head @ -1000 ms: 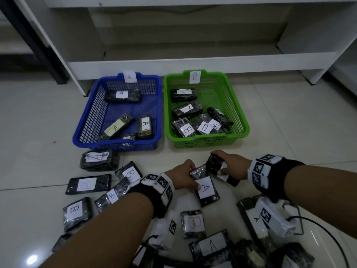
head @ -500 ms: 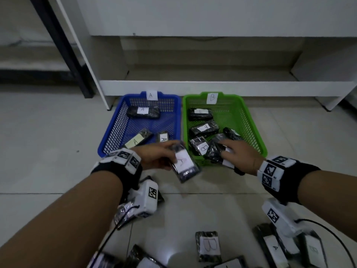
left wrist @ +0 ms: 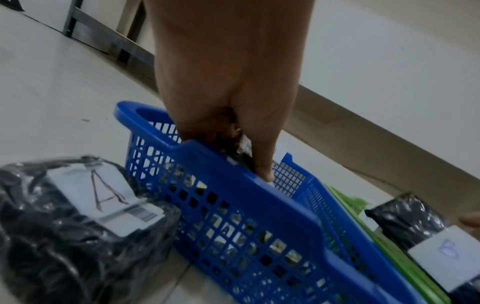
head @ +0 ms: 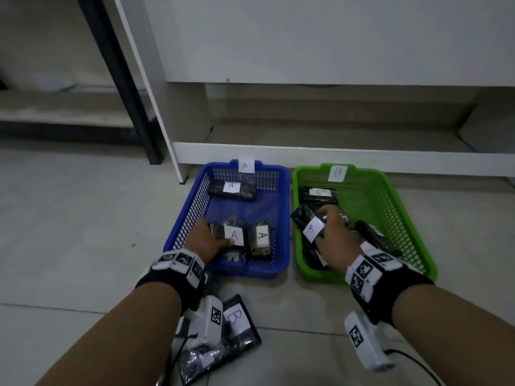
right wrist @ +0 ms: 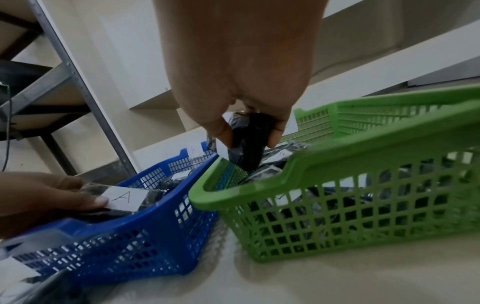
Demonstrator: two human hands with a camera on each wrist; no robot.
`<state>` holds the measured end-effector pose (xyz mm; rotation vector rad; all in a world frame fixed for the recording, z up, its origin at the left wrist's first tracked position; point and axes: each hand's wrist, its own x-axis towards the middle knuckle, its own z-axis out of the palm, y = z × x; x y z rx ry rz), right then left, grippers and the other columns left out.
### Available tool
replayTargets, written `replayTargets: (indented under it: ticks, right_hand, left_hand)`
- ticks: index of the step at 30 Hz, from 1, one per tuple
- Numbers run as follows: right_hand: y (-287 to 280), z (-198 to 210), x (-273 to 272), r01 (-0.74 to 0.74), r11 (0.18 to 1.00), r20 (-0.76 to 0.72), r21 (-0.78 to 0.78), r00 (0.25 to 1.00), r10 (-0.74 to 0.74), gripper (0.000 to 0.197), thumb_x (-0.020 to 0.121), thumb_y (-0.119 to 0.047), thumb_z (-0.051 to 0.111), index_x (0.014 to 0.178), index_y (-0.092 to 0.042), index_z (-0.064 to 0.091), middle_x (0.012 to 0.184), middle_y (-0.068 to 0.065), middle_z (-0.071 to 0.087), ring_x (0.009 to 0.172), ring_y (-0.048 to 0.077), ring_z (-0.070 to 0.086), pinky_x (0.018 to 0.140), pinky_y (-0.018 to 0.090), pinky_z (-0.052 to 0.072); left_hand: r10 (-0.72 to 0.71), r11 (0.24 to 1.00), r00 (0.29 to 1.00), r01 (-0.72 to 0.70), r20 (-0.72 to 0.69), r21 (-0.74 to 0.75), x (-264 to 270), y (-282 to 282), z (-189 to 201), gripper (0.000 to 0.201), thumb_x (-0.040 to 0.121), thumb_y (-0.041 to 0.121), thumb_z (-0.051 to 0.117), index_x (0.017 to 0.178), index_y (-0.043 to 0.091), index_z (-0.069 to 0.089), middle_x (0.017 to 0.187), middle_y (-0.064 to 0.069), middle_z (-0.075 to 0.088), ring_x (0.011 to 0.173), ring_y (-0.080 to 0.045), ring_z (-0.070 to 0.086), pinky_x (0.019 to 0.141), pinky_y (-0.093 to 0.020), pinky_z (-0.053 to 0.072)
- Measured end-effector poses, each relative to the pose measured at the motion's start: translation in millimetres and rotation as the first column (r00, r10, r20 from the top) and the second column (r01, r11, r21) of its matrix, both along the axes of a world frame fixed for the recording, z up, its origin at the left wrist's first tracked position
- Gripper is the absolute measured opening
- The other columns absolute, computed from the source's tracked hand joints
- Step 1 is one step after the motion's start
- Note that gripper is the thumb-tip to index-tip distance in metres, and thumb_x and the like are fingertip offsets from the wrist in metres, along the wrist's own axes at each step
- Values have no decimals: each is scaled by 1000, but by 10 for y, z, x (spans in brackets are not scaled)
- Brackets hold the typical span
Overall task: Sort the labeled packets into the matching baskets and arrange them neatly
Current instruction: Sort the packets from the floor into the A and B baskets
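I am looking down at a pale tiled floor (head: 69, 246) in front of a white shelf unit (head: 306, 154), with a dark metal post (head: 119, 87) to its left. Two mesh baskets sit side by side on the floor against the unit: a blue basket (head: 184, 221) tagged A and a green basket (head: 401, 207) tagged B.

My left hand (head: 202, 242) reaches over the near rim of the blue basket, its fingers and thumb clamped on a black A packet (head: 232, 235), which is low inside the near part of that basket. Just to its right stands another A-labelled packet (head: 260, 240), and a third A-labelled one (head: 232, 189) lies at the far end of the same basket.

My right hand (head: 335, 240) is over the left side of the green basket, fingers curled round a black B packet (head: 308, 222); the right wrist view shows thumb and fingers pinching its dark body above the packets already in there. More black packets (head: 373, 238) lie heaped in the green basket.

On the floor near my left wrist lies a loose B-labelled packet (head: 239, 321), and the left wrist view shows a loose A-labelled packet (left wrist: 85, 222) just outside the blue basket's wall.
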<state>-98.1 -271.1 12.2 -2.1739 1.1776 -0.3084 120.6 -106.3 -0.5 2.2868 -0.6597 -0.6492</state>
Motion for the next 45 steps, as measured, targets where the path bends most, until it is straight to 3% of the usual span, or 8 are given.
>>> replayTargets:
  ticks: [4,11,19,26,30,33,38,45]
  right_hand:
    - [-28,-157,87,9,999,28,-33,1000,-8,46,85,2,49,119,-24,32,114,9,55,88,29,59,72,39,47]
    - [-355,-263,250,295,952,265,77,915,-305,36,83,-1,57,115,-9,43,113,17,54,91,32,57,74,42,49]
    - [-518,-429,313,265,958,187,105,941,-281,32,85,-1,59,113,-10,46,108,10,56,87,24,54,71,32,42]
    - [-545,-500,441,270,950,294,158,905,-306,25,85,-14,64,95,-29,48,116,15,55,83,30,65,74,47,57]
    - [-525,-544,448,245,966,166,78,952,-255,28,90,-15,59,118,-14,52,125,17,53,106,33,57,88,38,47]
    - [-505,-544,431,209,978,43,9,977,-209,40,91,-15,56,130,-10,47,135,19,44,122,35,45,100,38,39]
    - [-506,-504,452,85,995,-162,43,984,-77,69,93,-31,54,149,-10,19,152,17,22,139,37,21,114,41,24]
    - [-370,-402,331,-4,1000,-24,-11,1000,4,66,95,-28,51,150,-14,16,156,7,23,143,29,16,117,41,18]
  left_hand:
    - [11,998,998,-16,67,67,33,-109,-82,63,73,23,80,112,-1,37,113,-17,57,108,-31,56,81,-31,41]
    - [72,986,990,-89,126,138,227,-205,-208,67,72,20,81,115,-3,36,118,-21,58,110,-34,57,86,-38,46]
    - [145,989,985,-148,88,18,367,-281,-368,52,86,28,67,116,-5,40,116,-24,58,108,-37,57,85,-38,44]
    - [72,995,997,-69,37,-78,393,-502,-460,48,77,42,69,102,6,50,98,-8,64,86,-27,64,79,-42,55]
    - [-59,997,986,50,157,59,315,-588,-474,35,84,22,68,105,7,45,100,-8,52,93,-29,57,73,-32,46]
    - [-212,954,922,123,324,274,316,-541,-503,38,84,30,68,110,6,53,120,-17,48,107,-34,51,87,-39,45]
    - [-357,905,875,238,327,352,343,-547,-543,36,86,32,64,117,16,53,120,-14,53,106,-32,57,87,-41,49]
    - [-441,837,842,260,311,482,222,-575,-365,40,89,41,54,126,24,56,129,-8,55,116,-28,55,96,-43,45]
